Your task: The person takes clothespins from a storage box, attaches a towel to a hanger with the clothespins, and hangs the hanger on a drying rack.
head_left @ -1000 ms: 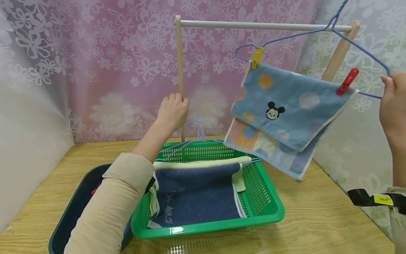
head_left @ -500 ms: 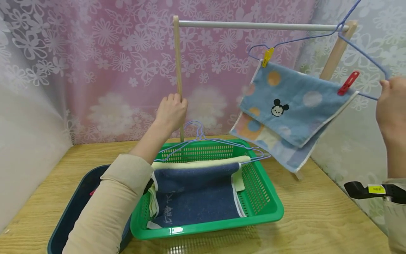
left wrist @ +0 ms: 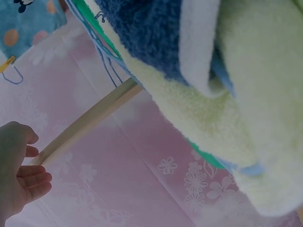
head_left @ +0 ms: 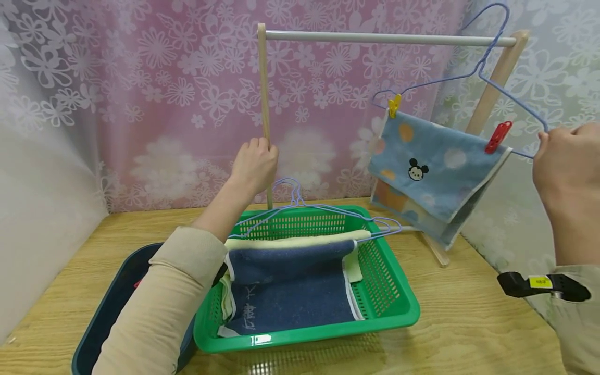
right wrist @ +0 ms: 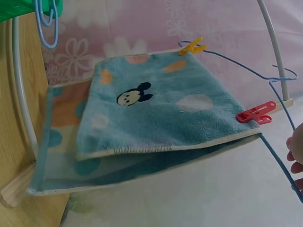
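Note:
My left hand (head_left: 255, 165) grips the left wooden post (head_left: 264, 83) of a small rack; in the left wrist view, its fingers curl at the post. My right hand (head_left: 569, 172) holds the right end of a blue wire hanger (head_left: 511, 97). Folded over that hanger is a blue spotted towel (head_left: 433, 166) with a mouse face. A yellow clothespin (head_left: 395, 105) and a red clothespin (head_left: 498, 137) pinch its top corners. The hanger's hook reaches above the rack's grey rail (head_left: 375, 37), its neck crossing in front; whether it rests on the rail I cannot tell.
Below the rack stands a green basket (head_left: 408, 307) holding a navy towel (head_left: 295, 291), a pale yellow towel (head_left: 300, 241) and more blue hangers (head_left: 328, 207). A dark tub (head_left: 100, 317) lies left of it, partly behind my left sleeve. A floral curtain (head_left: 187, 78) hangs behind.
The hanger and towel have come down, bringing the hook into view by the rail. My right hand has moved left and slightly down. The left hand stays on the post.

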Available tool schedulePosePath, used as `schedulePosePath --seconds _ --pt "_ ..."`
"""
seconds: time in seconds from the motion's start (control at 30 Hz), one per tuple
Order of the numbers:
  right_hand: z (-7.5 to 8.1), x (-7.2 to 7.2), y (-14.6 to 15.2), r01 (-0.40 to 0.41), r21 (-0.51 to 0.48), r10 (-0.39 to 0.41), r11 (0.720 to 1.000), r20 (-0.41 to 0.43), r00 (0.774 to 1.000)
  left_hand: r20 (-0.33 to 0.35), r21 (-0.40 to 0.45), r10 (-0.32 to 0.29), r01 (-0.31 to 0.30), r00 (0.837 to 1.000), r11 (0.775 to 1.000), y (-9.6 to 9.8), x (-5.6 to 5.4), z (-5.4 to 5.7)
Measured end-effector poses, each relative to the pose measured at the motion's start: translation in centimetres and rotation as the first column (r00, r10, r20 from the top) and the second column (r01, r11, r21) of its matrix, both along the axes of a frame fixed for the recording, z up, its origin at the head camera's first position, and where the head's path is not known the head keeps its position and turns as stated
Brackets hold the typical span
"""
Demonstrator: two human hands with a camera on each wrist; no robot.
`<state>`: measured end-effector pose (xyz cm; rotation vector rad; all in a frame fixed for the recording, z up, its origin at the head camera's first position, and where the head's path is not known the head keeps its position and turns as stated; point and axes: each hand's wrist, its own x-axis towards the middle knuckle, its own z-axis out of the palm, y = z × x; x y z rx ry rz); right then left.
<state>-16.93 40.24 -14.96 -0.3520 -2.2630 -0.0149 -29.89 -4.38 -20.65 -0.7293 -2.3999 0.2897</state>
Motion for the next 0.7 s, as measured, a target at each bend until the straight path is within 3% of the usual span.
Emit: schedulePosePath --seconds 0.23,0.47,0.7 --pt "-1.2 0.4 -0.4 0.089 0.003 -0.089 0.996 0.069 0.994 0.015 0.006 0.009 -0.009 1.0 1.0 0.0 0.0 0.0" --pt "-2.7 0.7 -1.0 0.177 0.025 -0.178 0.984 0.048 0.983 0.005 -0.018 0.011 -0.011 1.0 1.0 0.1 0.0 0.0" --pt "-4.1 0.3 -2.3 0.251 -0.014 -0.251 0.968 0.014 0.968 0.013 -0.027 0.017 -0.017 1.0 0.999 0.0 0.0 0.0"
